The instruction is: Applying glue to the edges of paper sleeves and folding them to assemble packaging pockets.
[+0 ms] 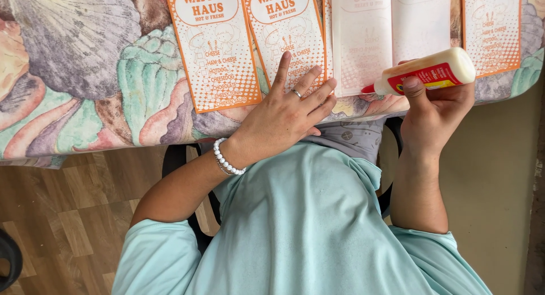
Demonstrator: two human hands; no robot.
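My left hand [288, 112] lies flat, fingers spread, on an orange-and-white printed paper sheet [292, 31] at the table's near edge. A ring sits on one finger and a white bead bracelet on the wrist. My right hand [434, 110] grips a white glue bottle [428, 72] with a red label. The bottle is held sideways, its red tip pointing left at the lower edge of a pale, face-down sheet [363, 39].
Several orange-and-white sheets, one at the left [214, 51] and one at the far right [493, 31], lie in a row on a floral tablecloth [85, 74]. A black chair [176, 159] is under me. Wood floor [62, 215] shows at the left, a beige wall [494, 187] at the right.
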